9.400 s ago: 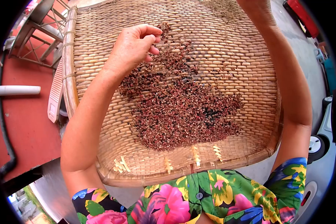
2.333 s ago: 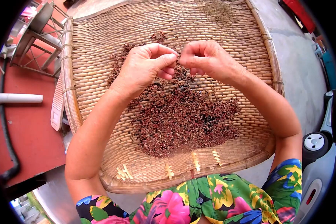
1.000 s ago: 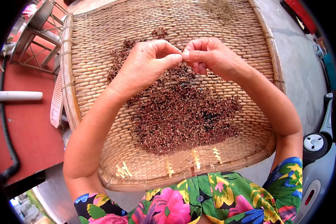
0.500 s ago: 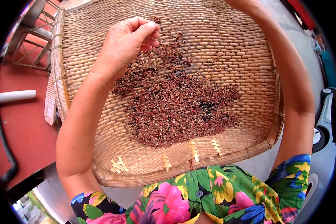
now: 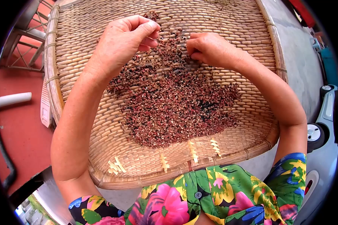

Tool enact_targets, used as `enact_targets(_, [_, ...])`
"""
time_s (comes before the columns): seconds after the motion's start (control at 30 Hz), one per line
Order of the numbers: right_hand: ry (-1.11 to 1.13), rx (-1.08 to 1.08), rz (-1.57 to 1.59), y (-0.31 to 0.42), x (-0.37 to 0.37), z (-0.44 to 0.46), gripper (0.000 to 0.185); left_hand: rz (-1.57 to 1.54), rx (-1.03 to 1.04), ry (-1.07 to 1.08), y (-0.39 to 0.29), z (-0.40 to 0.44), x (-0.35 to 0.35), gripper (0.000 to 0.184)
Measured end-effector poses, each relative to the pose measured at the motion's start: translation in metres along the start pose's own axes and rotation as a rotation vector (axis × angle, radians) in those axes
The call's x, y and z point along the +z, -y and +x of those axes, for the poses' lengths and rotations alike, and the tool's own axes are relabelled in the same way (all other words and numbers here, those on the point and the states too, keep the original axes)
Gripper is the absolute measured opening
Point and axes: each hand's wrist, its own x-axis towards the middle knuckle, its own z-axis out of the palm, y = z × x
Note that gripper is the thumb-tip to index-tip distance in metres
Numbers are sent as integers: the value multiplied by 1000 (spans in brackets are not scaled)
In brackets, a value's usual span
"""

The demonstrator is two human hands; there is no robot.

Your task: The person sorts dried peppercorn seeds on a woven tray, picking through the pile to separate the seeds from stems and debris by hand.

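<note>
A large woven bamboo tray holds a spread of reddish-brown peppercorn husks mixed with small black seeds. My left hand is held over the upper left of the spread, thumb pressed against the curled fingers; anything pinched there is too small to make out. Across from it, my right hand is low over the weave at the right edge of the thinner strip of husks. Its fingers are bent together and point left, and their tips are partly hidden.
Thin stems lie at the tray's far end. Left of it are a red surface with a white pipe, and a metal-framed stool. A light-blue wheeled toy stands on the right.
My right hand has come down from the tray's far right edge to the middle, beside the husks. My left hand keeps its pinch. The tray appears slightly shifted left in view.
</note>
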Motion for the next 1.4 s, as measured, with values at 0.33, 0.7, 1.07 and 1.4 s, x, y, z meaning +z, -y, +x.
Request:
enact_targets(0.33, [158,400,958,24,-32,6,16,-135,-182,187,4,-7,20,32])
enact_targets(0.7, [26,266,1164,33,-34,3,13,-344,-259,140,6,-4,18,16])
enact_targets(1.07, [-52,261,1151,36,-35,5,12,-352,-343,225,-2,-8,22,17])
enact_targets(1.4, [-33,197,853,38,-43,2,20,-393,-382,266,-4,-6,16,13])
